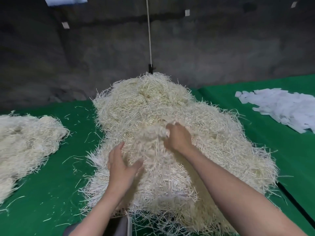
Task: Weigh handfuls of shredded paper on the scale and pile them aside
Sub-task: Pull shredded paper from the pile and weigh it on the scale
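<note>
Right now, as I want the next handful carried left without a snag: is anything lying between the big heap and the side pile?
Nothing visible does. Between the big heap and the side pile there is only green cloth with a few stray strands. The right hand grips a tuft in the heap.

A rough, dark grey concrete wall [221,48] fills the far side, dimly lit and mottled. A thin white cord [149,31] hangs straight down it to a small black fitting [151,68]. Small white paper tags [65,25] are stuck here and there on the wall. At the far left top edge shows a pale, bright rectangular patch [65,0]. Below, a bright green cloth-covered table [51,184] spreads left to right, with a dark seam on the near right.
</note>
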